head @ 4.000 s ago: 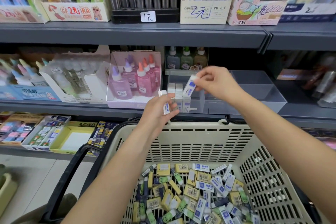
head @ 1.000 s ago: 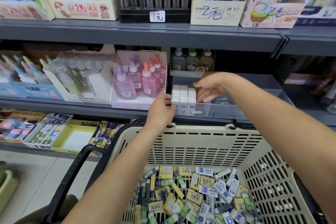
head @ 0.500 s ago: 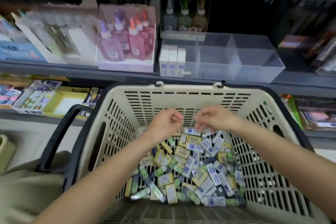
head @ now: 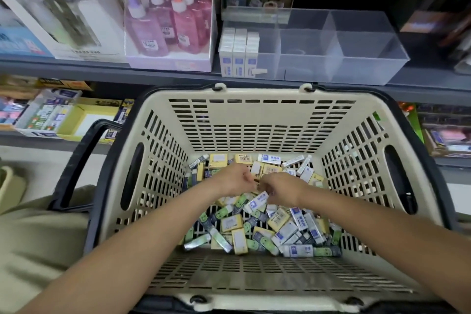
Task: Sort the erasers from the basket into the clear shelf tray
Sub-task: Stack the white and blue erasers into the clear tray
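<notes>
Near the far wall of the basket (head: 254, 94), the right hand (head: 284, 187) pinches a white-and-blue eraser (head: 256, 202) above the loose erasers (head: 280, 229). The left hand (head: 233, 181) curls beside it; its hold cannot be told.

Erasers (head: 230, 223) lie in the basket (head: 260, 94), before the shelf tray (head: 356, 58).

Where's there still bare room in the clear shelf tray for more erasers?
In the clear tray, the middle and right compartments look bare. In the left compartment, a strip is free between the standing erasers and the first divider. Its left side is crowded with three rows.
</notes>
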{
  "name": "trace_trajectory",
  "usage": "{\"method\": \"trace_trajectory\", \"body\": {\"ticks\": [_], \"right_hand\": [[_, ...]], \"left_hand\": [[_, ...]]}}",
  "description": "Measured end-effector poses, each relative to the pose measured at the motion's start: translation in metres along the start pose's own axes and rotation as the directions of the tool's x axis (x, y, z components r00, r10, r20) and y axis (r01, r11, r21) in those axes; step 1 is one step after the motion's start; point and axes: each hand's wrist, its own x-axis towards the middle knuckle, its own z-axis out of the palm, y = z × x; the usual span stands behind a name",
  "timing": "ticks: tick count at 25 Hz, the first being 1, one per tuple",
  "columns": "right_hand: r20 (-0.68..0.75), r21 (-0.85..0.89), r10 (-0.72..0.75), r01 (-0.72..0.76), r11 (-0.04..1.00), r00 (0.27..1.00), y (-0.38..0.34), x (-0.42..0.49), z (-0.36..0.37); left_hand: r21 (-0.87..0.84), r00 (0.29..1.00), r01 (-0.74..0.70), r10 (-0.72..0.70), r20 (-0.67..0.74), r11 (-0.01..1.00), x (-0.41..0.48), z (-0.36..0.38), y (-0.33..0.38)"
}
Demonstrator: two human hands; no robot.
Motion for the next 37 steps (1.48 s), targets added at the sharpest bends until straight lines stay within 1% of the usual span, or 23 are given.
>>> {"method": "trace_trajectory", "body": {"ticks": [1, 2, 5, 6, 7, 8, 9, 10, 11, 12, 13, 14, 15, 18, 19, 21, 23, 25, 26, 28, 30, 32, 37], "right_hand": [[-0.020, 0.126, 0.036, -0.033, 0.991, 0.999, 0.001, 0.000, -0.004], [-0.038, 0.249, 0.078, -0.067, 0.966, 0.996, 0.002, 0.000, -0.008], [-0.025, 0.565, 0.160, -0.118, 0.816, 0.987, -0.001, 0.000, -0.015], [-0.003, 0.662, 0.160, -0.118, 0.741, 0.987, -0.003, 0.000, -0.014], [0.012, 0.734, 0.157, -0.115, 0.670, 0.987, -0.003, 0.002, -0.013], [0.023, 0.757, 0.148, -0.114, 0.643, 0.989, -0.003, 0.002, -0.012], [0.042, 0.727, 0.133, -0.122, 0.676, 0.990, -0.001, 0.002, -0.011], [0.056, 0.591, 0.108, -0.120, 0.798, 0.993, 0.003, 0.001, -0.010], [0.055, 0.297, 0.065, -0.078, 0.952, 0.996, 0.008, 0.000, -0.009], [0.044, -0.062, -0.003, 0.005, 0.998, 0.999, 0.013, 0.000, -0.007], [0.041, -0.338, -0.085, 0.093, 0.936, 0.996, 0.016, -0.002, -0.004], [0.050, -0.475, -0.143, 0.150, 0.867, 0.988, 0.017, -0.004, -0.001], [0.050, -0.508, -0.165, 0.167, 0.845, 0.985, 0.016, -0.005, 0.001], [0.045, -0.381, -0.135, 0.142, 0.914, 0.990, 0.015, -0.004, -0.004], [0.039, -0.299, -0.096, 0.103, 0.949, 0.995, 0.016, -0.003, -0.010], [-0.018, -0.047, -0.005, 0.004, 0.999, 1.000, 0.018, -0.001, -0.024], [-0.116, 0.221, 0.061, -0.034, 0.975, 0.991, 0.013, 0.000, -0.030], [-0.199, 0.353, 0.062, 0.012, 0.936, 0.978, 0.003, 0.002, -0.030], [-0.228, 0.386, 0.048, 0.045, 0.921, 0.973, -0.002, 0.002, -0.028], [-0.285, 0.465, 0.051, 0.092, 0.880, 0.957, -0.008, 0.002, -0.025], [-0.327, 0.514, 0.087, 0.100, 0.852, 0.941, -0.011, 0.002, -0.026], [-0.356, 0.492, 0.095, 0.100, 0.865, 0.930, -0.014, 0.003, -0.025], [-0.413, 0.401, 0.097, 0.084, 0.912, 0.906, -0.021, 0.006, -0.018]], "left_hand": [[0.018, 0.999, 0.043, -0.043, 0.022, 0.999, 0.000, 0.002, 0.000], [-0.029, 0.994, 0.100, -0.099, 0.043, 0.995, 0.000, 0.002, 0.000], [-0.368, 0.972, 0.234, -0.228, 0.061, 0.900, -0.001, 0.004, 0.002], [-0.405, 0.969, 0.242, -0.244, 0.048, 0.882, -0.001, 0.002, 0.003], [-0.374, 0.968, 0.244, -0.248, 0.038, 0.895, 0.000, 0.001, 0.002], [-0.292, 0.969, 0.244, -0.244, 0.037, 0.925, 0.000, 0.000, 0.000], [-0.203, 0.971, 0.238, -0.234, 0.044, 0.950, 0.000, -0.001, -0.001], [-0.143, 0.974, 0.227, -0.223, 0.044, 0.963, -0.001, -0.002, -0.002], [-0.120, 0.977, 0.211, -0.208, 0.033, 0.970, 0.000, -0.003, -0.004], [-0.125, 0.982, 0.188, -0.189, 0.005, 0.974, 0.001, -0.003, -0.005], [-0.155, 0.985, 0.163, -0.170, -0.031, 0.974, 0.003, -0.004, -0.006], [-0.213, 0.986, 0.138, -0.155, -0.063, 0.967, 0.004, -0.004, -0.007], [-0.286, 0.985, 0.118, -0.149, -0.091, 0.951, 0.006, -0.004, -0.009], [-0.446, 0.973, 0.080, -0.167, -0.159, 0.891, 0.010, -0.005, -0.014], [-0.468, 0.970, 0.081, -0.178, -0.166, 0.880, 0.010, -0.006, -0.017], [-0.491, 0.965, 0.100, -0.204, -0.163, 0.866, 0.011, -0.006, -0.020], [-0.498, 0.966, 0.110, -0.212, -0.152, 0.860, 0.012, -0.005, -0.020], [-0.568, 0.977, 0.080, -0.178, -0.119, 0.819, 0.011, -0.003, -0.015], [-0.650, 0.983, 0.056, -0.156, -0.097, 0.758, 0.010, -0.002, -0.012], [-0.807, 0.989, 0.030, -0.135, -0.062, 0.590, 0.007, -0.001, -0.005], [-0.879, 0.986, 0.040, -0.160, -0.041, 0.475, 0.006, 0.001, -0.001], [-0.892, 0.980, 0.039, -0.191, -0.053, 0.451, 0.006, 0.004, 0.001], [-0.841, 0.968, 0.022, -0.222, -0.117, 0.540, 0.008, 0.012, 0.004]]}}
